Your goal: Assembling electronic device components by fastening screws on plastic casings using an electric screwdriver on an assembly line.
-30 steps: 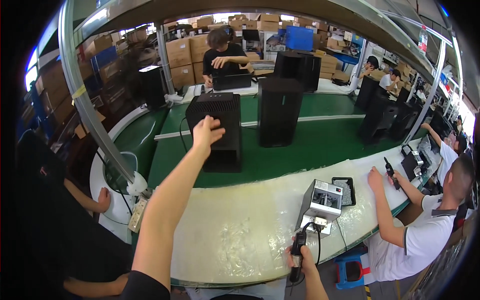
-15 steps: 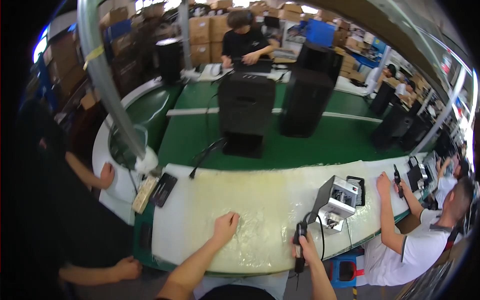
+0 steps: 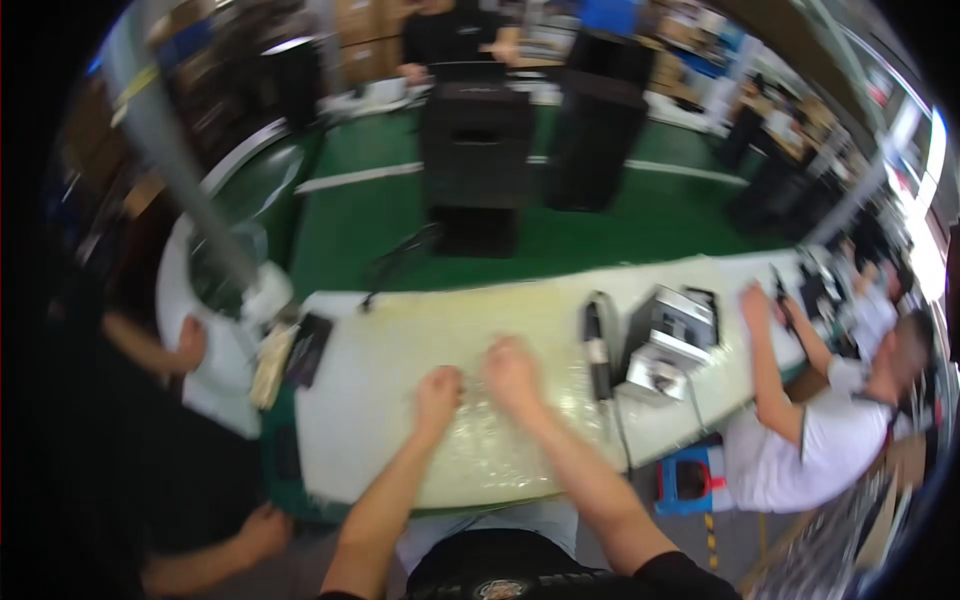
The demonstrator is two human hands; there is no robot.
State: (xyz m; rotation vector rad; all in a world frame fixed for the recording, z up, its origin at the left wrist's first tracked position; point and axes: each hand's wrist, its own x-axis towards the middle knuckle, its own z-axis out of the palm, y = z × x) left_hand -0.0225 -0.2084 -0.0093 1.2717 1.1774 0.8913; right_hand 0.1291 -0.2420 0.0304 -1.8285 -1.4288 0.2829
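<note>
My left hand (image 3: 438, 397) rests over the pale plastic-covered work mat (image 3: 360, 440), fingers curled in; whatever they may hold is hidden. Close beside it on the right is my right hand (image 3: 511, 372), smeared by motion, so its fingers cannot be made out. A dark electric screwdriver (image 3: 599, 362) with a cable lies on the mat to the right, apart from both hands. Just past it stands a silver and black box-shaped device (image 3: 672, 330), which looks like a screw feeder.
A black speaker-like cabinet (image 3: 476, 145) stands on the green conveyor (image 3: 350, 235) ahead, with another dark cabinet (image 3: 598, 135) beside it. A power strip (image 3: 272, 365) and a dark flat box (image 3: 310, 350) lie left. Co-workers are at left, right and across; a blue stool (image 3: 685, 485) is lower right.
My right hand has let go of the electric screwdriver, now lying on the mat, and moved left beside my left hand. The whole view has shifted, with the scene higher in the picture.
</note>
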